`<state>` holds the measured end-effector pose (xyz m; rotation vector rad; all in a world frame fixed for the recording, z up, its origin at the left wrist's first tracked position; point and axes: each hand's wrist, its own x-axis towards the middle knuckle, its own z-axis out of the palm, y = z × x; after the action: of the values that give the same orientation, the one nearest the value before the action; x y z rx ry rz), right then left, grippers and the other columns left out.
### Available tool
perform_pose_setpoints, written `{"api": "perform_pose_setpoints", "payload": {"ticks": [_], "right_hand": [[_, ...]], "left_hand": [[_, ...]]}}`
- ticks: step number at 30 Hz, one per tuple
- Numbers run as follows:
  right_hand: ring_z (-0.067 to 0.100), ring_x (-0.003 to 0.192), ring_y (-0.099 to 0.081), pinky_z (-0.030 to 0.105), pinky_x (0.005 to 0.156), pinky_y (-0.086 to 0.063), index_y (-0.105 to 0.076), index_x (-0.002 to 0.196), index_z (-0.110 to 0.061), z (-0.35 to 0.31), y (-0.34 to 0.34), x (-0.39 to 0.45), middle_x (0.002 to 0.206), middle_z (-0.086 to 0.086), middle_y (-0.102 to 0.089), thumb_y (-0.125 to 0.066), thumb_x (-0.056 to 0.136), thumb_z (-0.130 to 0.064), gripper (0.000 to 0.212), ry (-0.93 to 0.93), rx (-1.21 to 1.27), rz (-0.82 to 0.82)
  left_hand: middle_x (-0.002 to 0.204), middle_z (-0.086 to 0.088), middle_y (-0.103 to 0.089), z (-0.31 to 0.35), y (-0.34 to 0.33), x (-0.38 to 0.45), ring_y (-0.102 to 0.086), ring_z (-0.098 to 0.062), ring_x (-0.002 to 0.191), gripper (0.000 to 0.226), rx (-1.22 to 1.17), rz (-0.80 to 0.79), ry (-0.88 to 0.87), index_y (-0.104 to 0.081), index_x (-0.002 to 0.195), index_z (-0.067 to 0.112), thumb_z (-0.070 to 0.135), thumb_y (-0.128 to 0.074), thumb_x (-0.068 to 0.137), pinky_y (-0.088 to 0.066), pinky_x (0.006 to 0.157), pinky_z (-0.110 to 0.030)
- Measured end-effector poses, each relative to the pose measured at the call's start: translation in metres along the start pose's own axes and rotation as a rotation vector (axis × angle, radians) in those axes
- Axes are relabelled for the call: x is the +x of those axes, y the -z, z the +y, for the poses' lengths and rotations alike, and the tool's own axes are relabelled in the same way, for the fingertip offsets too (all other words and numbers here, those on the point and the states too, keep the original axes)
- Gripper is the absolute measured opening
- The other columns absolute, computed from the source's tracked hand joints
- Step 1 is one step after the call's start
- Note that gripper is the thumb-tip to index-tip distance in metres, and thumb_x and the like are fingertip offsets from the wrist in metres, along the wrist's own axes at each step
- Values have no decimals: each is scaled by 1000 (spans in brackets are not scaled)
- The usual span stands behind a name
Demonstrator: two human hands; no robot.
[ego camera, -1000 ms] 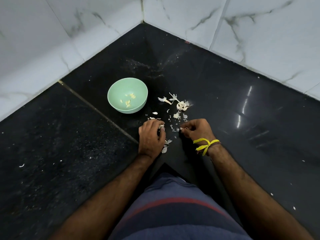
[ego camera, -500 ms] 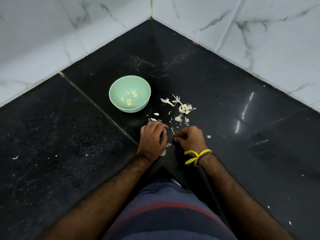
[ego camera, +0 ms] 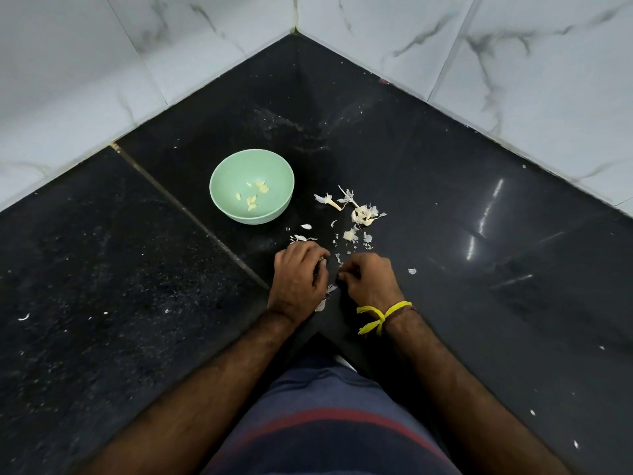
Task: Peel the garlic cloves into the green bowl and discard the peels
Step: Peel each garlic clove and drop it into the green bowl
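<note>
**Both hands curled over garlic at the counter's near edge**

I see the left hand and the right hand close together, knuckles up, at the near edge of the black polished stone counter. Both are curled nearly closed. A pale sliver shows at the left hand's fingertips — probably a garlic clove, though the fingers cover most of it and I cannot be sure. What the right hand pinches, if anything, I cannot tell. A knotted yellow thread band circles the right wrist.

The round pale green bowl stands upright on the counter, further back and to the left of the hands, with a few peeled yellowish garlic cloves lying in its bottom. To its right, beyond the hands, a loose scatter of white papery garlic peels lies on the stone — one flake sits just right of the right hand. White marble-patterned wall tiles meet at the far corner.
</note>
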<state>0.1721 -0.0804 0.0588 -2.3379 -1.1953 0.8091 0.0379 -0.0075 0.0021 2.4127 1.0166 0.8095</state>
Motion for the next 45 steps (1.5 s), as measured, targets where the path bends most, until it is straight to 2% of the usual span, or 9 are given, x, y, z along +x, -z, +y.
{"api": "perform_pose_setpoints", "payload": {"ticks": [9, 18, 23, 28, 32, 35, 39, 43, 45], "right_hand": [[29, 88, -65, 39, 81, -56, -68, 85, -12, -5, -3, 1, 92, 10, -69, -68, 85, -11, 1, -80, -30, -14], [27, 84, -62, 36, 78, -55, -53, 66, -23, -13, -3, -2, 89, 6, -67, -62, 79, -3, 26, -115, -71, -42], [27, 81, -61, 36, 77, -56, -63, 79, -12, -17, -3, 2, 89, 8, -67, -59, 81, -3, 10, -151, -89, -49], [24, 72, -49, 31, 66, -45, -53, 76, -13, -20, -5, -1, 74, 3, -52, -57, 82, -3, 12, -114, -184, -29], [31, 82, -54, 31, 66, -37, -50, 80, -13, -20, -10, -4, 89, 12, -59, -56, 83, -3, 12, -38, -263, 4], [33, 93, -58, 31, 69, -38, -56, 90, -10, -22, -14, -6, 100, 14, -62, -56, 82, -4, 10, 5, -285, 29], [33, 98, -60, 34, 74, -44, -58, 100, -9, -25, -11, -12, 105, 13, -64, -56, 86, -10, 14, 63, -337, 27], [39, 94, -59, 38, 74, -46, -55, 85, -11, -17, -6, -14, 96, 15, -64, -56, 86, -12, 2, 39, -229, 15], [38, 90, -60, 38, 73, -48, -52, 79, -13, -12, -6, -16, 92, 14, -63, -57, 87, -11, 10, 20, -206, 31]], "left_hand": [[110, 0, -64, -2, -1, 0, -55, -18, 106, 17, 6, -6, 28, -68, 103, 16, 17, -58, 90, -38, 89, -37], [111, 0, -64, -3, -2, 0, -57, -21, 107, 16, 6, -11, 63, -68, 104, 16, 15, -62, 89, -40, 90, -39], [110, 0, -64, -3, -3, -1, -57, -21, 108, 15, -1, -7, 58, -68, 103, 16, 14, -61, 90, -40, 91, -40], [110, -1, -64, -4, -4, -1, -56, -21, 108, 15, 18, -10, 34, -68, 104, 16, 12, -63, 90, -37, 93, -38], [109, -2, -64, -4, -4, -2, -57, -22, 108, 17, 43, -24, -48, -68, 104, 15, 12, -61, 89, -37, 93, -40], [109, -3, -65, -3, -4, -1, -57, -22, 108, 20, 72, -50, -72, -68, 106, 14, 14, -57, 89, -35, 94, -38], [109, -3, -66, 2, 1, -1, -58, -23, 106, 27, 71, -68, -68, -68, 108, 14, 20, -49, 90, -34, 93, -37], [112, 0, -66, 5, 6, -6, -58, -22, 108, 28, 66, -49, -62, -68, 110, 16, 21, -50, 90, -36, 92, -38], [113, 0, -66, 5, 8, -14, -58, -21, 109, 28, 57, -54, -49, -68, 111, 16, 23, -49, 91, -39, 90, -39]]}}
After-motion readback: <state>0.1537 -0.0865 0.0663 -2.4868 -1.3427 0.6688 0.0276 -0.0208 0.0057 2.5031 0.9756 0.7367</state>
